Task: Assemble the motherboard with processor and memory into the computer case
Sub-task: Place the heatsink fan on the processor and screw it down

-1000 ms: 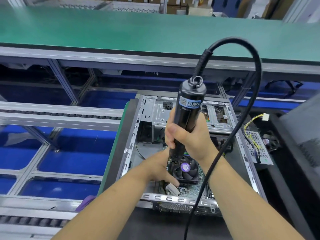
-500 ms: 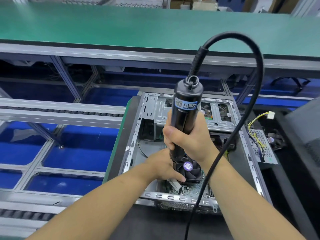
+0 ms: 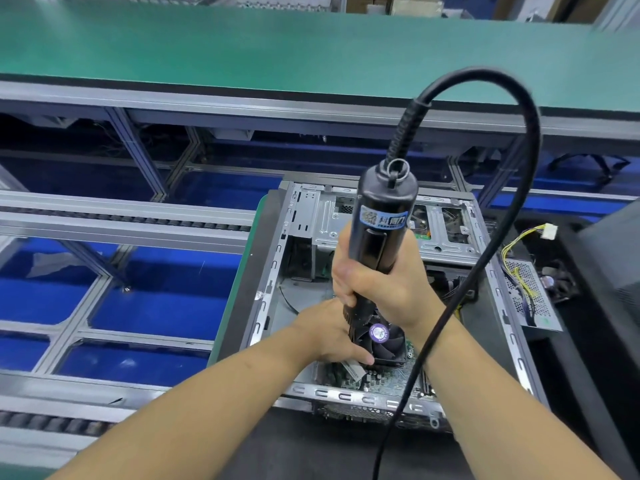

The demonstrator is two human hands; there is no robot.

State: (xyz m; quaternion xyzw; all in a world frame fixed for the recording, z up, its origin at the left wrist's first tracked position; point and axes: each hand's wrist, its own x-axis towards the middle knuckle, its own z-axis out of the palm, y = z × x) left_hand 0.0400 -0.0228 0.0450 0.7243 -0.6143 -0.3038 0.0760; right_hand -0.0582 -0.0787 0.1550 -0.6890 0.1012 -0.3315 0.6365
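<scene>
Change: since a second ago my view has tipped slightly, so the case sits a little higher and further right; both my hands stay where they were, at the fan.
Right hand [image 3: 381, 282]: fingers and thumb wrapped tight round the black driver [image 3: 375, 244], which I hold upright, tip down.
Driver: its tip is hidden behind my hands, so I cannot tell what it touches. It carries a blue label near the top and a metal ring on its cap.
Cable [image 3: 512, 188]: black, rises from the cap, arches right, then falls past my right forearm to the near edge.
Left hand [image 3: 329, 336]: reaches in from the near left, thumb lying along the near edge of the fan [image 3: 382, 341]; the fingers are hidden behind the driver, so I cannot tell whether they grip anything.
Fan: black, square, purple sticker on its hub, sitting on the board.
Board [image 3: 388, 379]: green, lying flat in the near half of the case, mostly covered by my hands.
Case [image 3: 263, 306]: grey metal, on its side, open face up, on a dark mat straight ahead of me.
Drive bay [image 3: 446, 237]: bare metal, at the far end of the case.
Right of case: a perforated metal box [image 3: 530, 292] with yellow and black wires [image 3: 516, 247] ending in a white plug.
Left: grey conveyor rails [image 3: 121, 226] over blue floor.
Far: a long green bench [image 3: 242, 53].
</scene>
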